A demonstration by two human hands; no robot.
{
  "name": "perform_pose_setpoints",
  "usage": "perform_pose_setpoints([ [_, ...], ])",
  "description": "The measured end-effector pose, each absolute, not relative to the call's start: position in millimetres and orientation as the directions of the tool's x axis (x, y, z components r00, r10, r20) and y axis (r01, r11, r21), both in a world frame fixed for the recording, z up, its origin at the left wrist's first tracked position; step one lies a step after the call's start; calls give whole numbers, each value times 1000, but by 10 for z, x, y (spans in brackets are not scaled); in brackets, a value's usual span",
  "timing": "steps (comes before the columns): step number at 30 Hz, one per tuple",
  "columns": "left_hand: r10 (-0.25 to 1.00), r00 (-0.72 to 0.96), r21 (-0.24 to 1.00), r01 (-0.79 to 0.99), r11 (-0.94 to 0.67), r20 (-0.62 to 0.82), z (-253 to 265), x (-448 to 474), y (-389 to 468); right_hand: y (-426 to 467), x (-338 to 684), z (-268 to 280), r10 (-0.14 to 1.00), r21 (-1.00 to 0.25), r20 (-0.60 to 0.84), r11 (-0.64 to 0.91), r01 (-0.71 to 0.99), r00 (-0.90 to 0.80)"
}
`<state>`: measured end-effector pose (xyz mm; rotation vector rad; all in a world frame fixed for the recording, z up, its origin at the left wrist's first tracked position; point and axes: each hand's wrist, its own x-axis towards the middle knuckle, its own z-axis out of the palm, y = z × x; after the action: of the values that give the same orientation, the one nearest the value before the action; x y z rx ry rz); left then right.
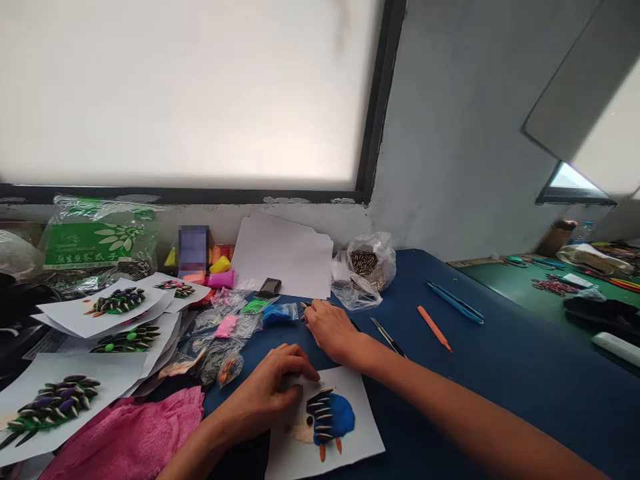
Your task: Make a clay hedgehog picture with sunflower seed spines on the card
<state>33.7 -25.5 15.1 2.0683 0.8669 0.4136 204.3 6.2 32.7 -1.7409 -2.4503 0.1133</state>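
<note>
A sheet of white paper (367, 437) lies in front of me with a clay hedgehog on it. Its body is blue clay (343, 413), the face pale, the feet orange-brown, and rows of striped sunflower seeds (324, 419) stick out of the blue. My left hand (273, 387) rests at the paper's upper left, thumb and forefinger apart, holding nothing visible. Beyond the paper, my right hand (331, 330) bends down over a few loose sunflower seeds (303, 309) on the blue table. Its fingers are curled together and hide whatever is between them.
Small bags of coloured clay (227, 327) and a pink cloth (145, 433) lie left, near stacked seed pictures (120, 307). A bag of seeds (367, 263) stands behind. A utility knife (389, 339), an orange pen (435, 329) and blue tweezers (455, 302) lie right.
</note>
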Motion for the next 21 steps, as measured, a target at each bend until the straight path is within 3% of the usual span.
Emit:
perform_pose_setpoints([
  [7,710,704,802,427,-418,-5,148,336,-255,-401,2306,461,939,-302,123,343,889,-321],
  [8,708,707,803,420,-423,3,135,333,-250,-492,2343,478,937,-346,132,350,871,-324],
  [10,701,713,807,408,-428,11,109,327,-239,-662,2400,494,931,-557,164,360,748,-326],
  [12,699,715,809,402,-428,15,87,319,-231,-797,2431,486,936,-637,173,345,690,-308],
  [21,691,722,798,407,-444,16,76,306,-227,-960,2456,358,952,-618,109,291,731,-287],
])
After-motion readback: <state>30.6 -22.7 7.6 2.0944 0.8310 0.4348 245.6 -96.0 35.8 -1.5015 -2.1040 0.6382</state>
